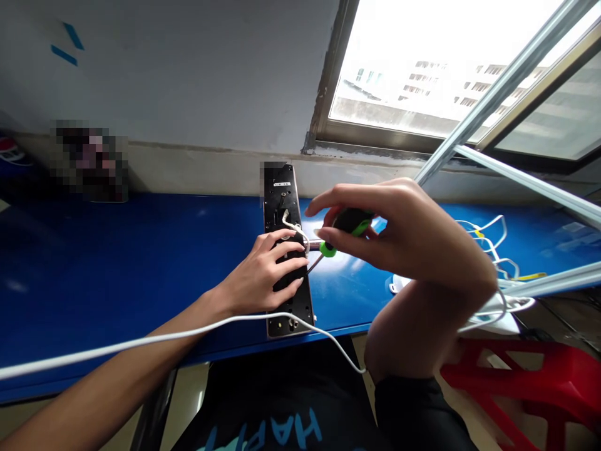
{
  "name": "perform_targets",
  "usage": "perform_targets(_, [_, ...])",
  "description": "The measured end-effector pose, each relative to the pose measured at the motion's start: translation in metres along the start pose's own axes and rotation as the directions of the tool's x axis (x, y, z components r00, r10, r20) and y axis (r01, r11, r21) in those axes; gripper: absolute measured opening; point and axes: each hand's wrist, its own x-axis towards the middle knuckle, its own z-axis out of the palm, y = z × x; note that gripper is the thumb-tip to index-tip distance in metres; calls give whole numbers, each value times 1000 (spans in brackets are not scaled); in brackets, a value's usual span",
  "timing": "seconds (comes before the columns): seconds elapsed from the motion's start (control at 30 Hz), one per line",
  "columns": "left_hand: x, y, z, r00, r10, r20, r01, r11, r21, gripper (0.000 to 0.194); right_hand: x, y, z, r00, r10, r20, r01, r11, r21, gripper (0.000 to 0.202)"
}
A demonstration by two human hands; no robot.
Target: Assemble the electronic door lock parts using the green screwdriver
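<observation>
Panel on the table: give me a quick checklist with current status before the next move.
1. Panel steadied: ok, the left hand lies across it.
2. Screwdriver gripped: ok, its handle is in the right hand.
3. Tip seated: cannot tell, the shaft reaches the panel's right edge but contact is unclear.
4. Fingertips of the left hand well away from the shaft: not ok, they look close.
5. View unobstructed: not ok, a white cable crosses the panel's near end.
</observation>
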Motion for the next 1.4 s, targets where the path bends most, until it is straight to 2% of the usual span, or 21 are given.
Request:
perform_targets(0.1, [0, 1, 0, 1000, -3, 9, 3, 1000, -4, 29, -9, -1, 8, 998, -20, -63, 21, 1000, 18, 40])
perform_targets(0.17, [0, 1, 0, 1000, -3, 5, 3, 1000, -1, 28, -14, -1, 12, 995, -17, -96, 21, 999, 48, 44])
perform_targets(0.43, [0, 0, 1, 1000, 12, -1, -12, 1000, -8, 31, -27, 11, 24, 969, 49, -242, -32, 997, 77, 24])
perform_targets(0.63, [0, 2, 1, 1000, 4, 5, -4, 1000, 6, 27, -18, 11, 22, 980, -12, -198, 31, 995, 93, 47])
perform_targets(0.7, [1, 2, 1, 1000, 6, -5, -6, 1000, 7, 26, -14, 11, 21, 983, -26, -184, 42, 996, 83, 39])
perform_targets(0.77, [1, 2, 1, 1000, 10, -12, -10, 1000, 8, 27, -11, 12, 21, 978, -31, -205, 45, 997, 63, 25])
perform_targets(0.83, [1, 1, 0, 1000, 13, -7, -13, 1000, 8, 28, -10, 11, 22, 973, -56, -226, 70, 996, 53, 19])
perform_targets(0.97, [1, 2, 0, 1000, 17, -4, -17, 1000, 5, 25, -12, 11, 24, 968, -110, -224, 122, 992, 39, 37])
perform_targets(1.1, [1, 2, 1, 1000, 10, -7, -10, 1000, -4, 26, -12, 14, 26, 963, -83, -256, 81, 997, -18, 23])
perform_targets(1.23, [1, 3, 1, 1000, 4, -1, -4, 1000, -5, 25, -13, 15, 26, 963, -105, -247, 110, 994, 4, 34])
perform_targets(1.4, [0, 3, 1, 1000, -2, -8, 2, 1000, -5, 26, -15, 14, 28, 960, -81, -267, 81, 997, -12, 26])
